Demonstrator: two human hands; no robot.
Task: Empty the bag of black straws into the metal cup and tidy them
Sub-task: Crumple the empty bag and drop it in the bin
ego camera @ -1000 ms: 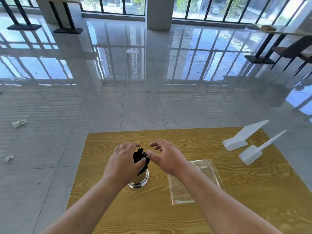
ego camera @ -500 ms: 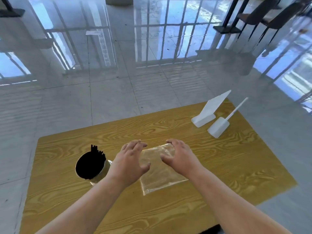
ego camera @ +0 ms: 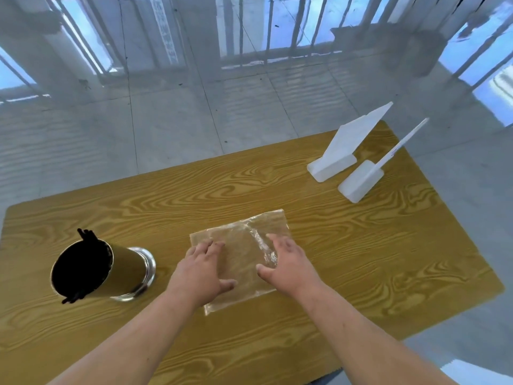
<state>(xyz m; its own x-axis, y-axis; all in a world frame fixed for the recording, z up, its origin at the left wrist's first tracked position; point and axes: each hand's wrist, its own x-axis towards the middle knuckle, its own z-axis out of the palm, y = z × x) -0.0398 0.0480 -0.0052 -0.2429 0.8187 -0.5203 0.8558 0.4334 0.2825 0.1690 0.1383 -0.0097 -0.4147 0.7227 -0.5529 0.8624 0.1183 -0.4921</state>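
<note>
We take the metal cup (ego camera: 111, 269) as our landmark: it stands on the wooden table (ego camera: 361, 259), and the black straws (ego camera: 80, 266) already fill it, a few tips poking past the rim on its far side and near side. Just to the right of the cup lies the clear bag (ego camera: 244, 251), flat and apparently empty. Our left hand (ego camera: 200, 273) rests on the bag's edge nearer the cup, fingers spread and flat, clenching nothing. Our right hand (ego camera: 288, 265) rests on the bag's farther side, fingers likewise loose and splayed; whether any fingertip pinches the film we cannot tell. Far right of the cup and further back stand two white plastic stands (ego camera: 347, 151), well apart from everything else.

We judge the emptying done and the tidying unfinished. The risk lies at the cup: our left forearm passes close beside it, and a careless sweep could tip it and scatter the straws. The slick bag could also slide off the table.
</note>
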